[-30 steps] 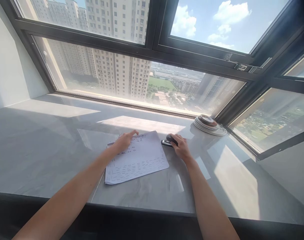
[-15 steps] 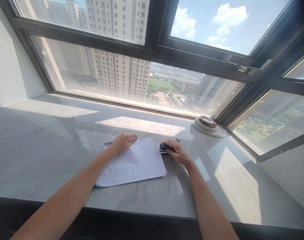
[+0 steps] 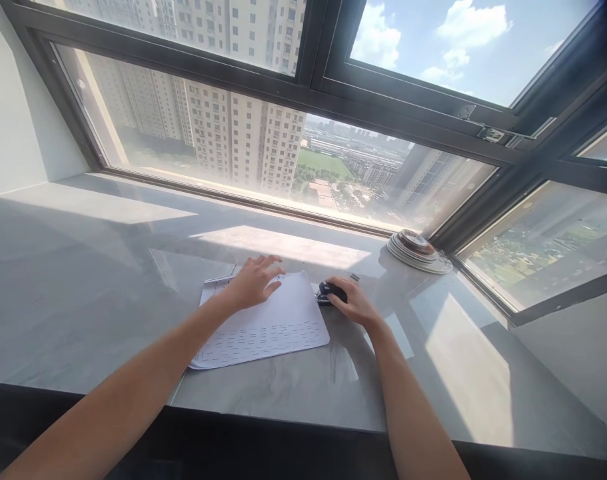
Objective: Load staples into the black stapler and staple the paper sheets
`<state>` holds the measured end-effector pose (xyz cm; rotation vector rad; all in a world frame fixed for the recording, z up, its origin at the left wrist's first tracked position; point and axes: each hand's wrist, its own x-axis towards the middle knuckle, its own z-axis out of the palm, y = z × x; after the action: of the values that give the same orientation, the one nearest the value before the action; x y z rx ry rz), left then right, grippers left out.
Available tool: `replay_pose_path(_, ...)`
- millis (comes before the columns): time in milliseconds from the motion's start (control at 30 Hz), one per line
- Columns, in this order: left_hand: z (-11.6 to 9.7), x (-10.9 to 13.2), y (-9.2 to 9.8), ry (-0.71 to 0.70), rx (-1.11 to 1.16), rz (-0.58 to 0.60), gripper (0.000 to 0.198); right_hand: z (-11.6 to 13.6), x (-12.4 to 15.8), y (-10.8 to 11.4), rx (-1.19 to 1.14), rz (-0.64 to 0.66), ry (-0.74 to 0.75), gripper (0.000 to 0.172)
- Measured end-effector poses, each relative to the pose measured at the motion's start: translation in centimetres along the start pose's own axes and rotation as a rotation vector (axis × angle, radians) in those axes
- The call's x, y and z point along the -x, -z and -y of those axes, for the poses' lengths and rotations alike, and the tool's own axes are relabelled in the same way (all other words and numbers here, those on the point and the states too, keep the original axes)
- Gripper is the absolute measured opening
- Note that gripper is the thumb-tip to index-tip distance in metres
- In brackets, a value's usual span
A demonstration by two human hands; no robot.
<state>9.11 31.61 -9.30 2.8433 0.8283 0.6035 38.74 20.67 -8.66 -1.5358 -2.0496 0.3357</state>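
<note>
A stack of white paper sheets (image 3: 283, 320) with handwriting and rows of short dashes lies on the grey sill. Over its upper part is my left hand (image 3: 257, 281), fingers spread; whether it touches the top sheet I cannot tell. My right hand (image 3: 350, 299) is closed around a black stapler (image 3: 332, 292), whose front end meets the right edge of the paper. Fingers and palm hide the stapler's rear. Just beyond my right hand lie small metallic strips (image 3: 354, 277), perhaps staples.
A pile of plates (image 3: 417, 252) stands at the back right, by the window corner. Dark window frames (image 3: 263, 212) bound the marble-look sill (image 3: 93, 287) behind. The sill's front edge (image 3: 243, 417) drops off toward me.
My left hand has shifted slightly right over the paper and its fingers have spread. My right hand stays on the stapler. The view has tilted slightly.
</note>
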Motion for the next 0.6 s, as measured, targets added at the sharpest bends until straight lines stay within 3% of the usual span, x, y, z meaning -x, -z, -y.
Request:
replay_pose_path(167,-3.8,-0.5,-2.5,-0.245,0.142,0.215,0.052,0.4,-0.3,-0.2,0.006,-0.039,-0.023,0.029)
replay_pose_path(300,-3.8,-0.6,-3.9,-0.281,0.17,0.352,0.056,0.7,-0.7,-0.5,0.017,-0.064,-0.04,0.039)
replay_pose_path(467,-3.3,-0.5,-3.7,-0.315,0.216,0.371,0.053,1.1,-1.5,-1.5,0.132,-0.136,-0.103,0.053)
replay_pose_path(600,-3.7,-0.4,-3.6,-0.323,0.216,0.357,0.054,1.7,-1.8,-2.3,0.239,-0.153,-0.124,0.05)
